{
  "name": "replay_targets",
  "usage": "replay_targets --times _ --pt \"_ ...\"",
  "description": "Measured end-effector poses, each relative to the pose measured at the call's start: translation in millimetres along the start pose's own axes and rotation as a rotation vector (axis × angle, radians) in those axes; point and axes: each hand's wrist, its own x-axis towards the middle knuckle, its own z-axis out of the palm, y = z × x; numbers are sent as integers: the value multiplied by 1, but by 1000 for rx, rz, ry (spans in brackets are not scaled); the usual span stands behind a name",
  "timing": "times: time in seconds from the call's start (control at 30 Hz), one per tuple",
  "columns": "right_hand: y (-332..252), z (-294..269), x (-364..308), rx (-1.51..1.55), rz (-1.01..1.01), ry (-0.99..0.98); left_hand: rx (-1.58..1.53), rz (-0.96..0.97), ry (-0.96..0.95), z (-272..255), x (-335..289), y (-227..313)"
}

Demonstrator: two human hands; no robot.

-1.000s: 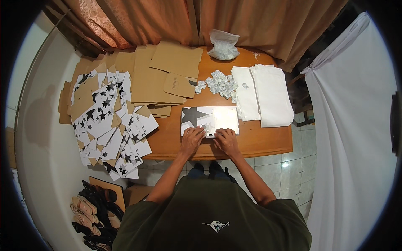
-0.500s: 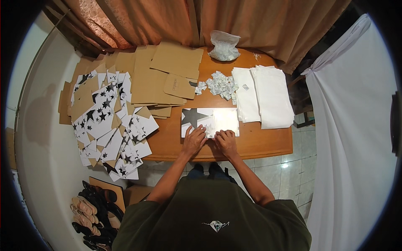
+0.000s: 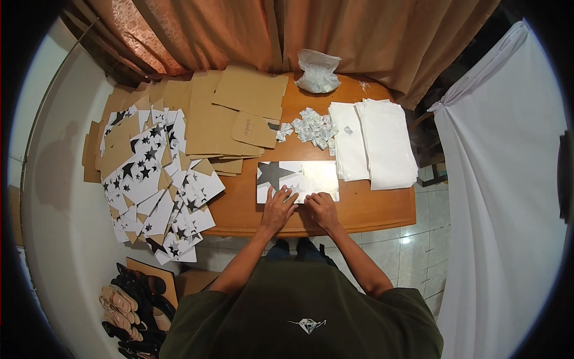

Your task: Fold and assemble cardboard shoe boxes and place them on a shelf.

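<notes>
A flat rectangular white box (image 3: pixel 292 173) with a large dark star on its left half lies near the table's front edge. Light glares off its right half. My left hand (image 3: pixel 278 210) rests on the near edge, its fingers spread over the star-printed surface. Beside it, my right hand (image 3: pixel 322 210) has its fingers bent and close together at the same edge, seemingly gripping it; the thumb and fingertips are partly hidden. Beyond the box is a heap of small white printed sachets (image 3: pixel 315 127).
At left, star-printed white cardboard pieces (image 3: pixel 140 173) lie in a messy pile. Brown cardboard sheets (image 3: pixel 248 90) are stacked behind. White paper-like sheets (image 3: pixel 391 143) lie at right, a clear plastic bag (image 3: pixel 318 75) at the back. Shoes (image 3: pixel 128 305) stand below left on the floor.
My left fingers have shifted slightly along the box's near edge. My right hand has drawn its fingers closer together. The whole view has tipped a little.
</notes>
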Motion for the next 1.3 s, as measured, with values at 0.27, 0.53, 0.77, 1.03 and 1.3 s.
replay_targets --times 0.27,0.53,0.77,1.03,1.3 --pt "5 -1 2 -26 56 -25 -12 -8 -11 7 3 2" --pt "63 -31 29 169 562 262 108 -210 57 -39 0 15" --pt "106 13 -12 778 920 -153 -583 -659 -124 7 -19 57" --pt "68 -47 25 842 571 -188 -709 -801 233 -21 -8 70" --pt "-1 -98 88 859 247 -196 -790 -737 582 -81 -1 88"
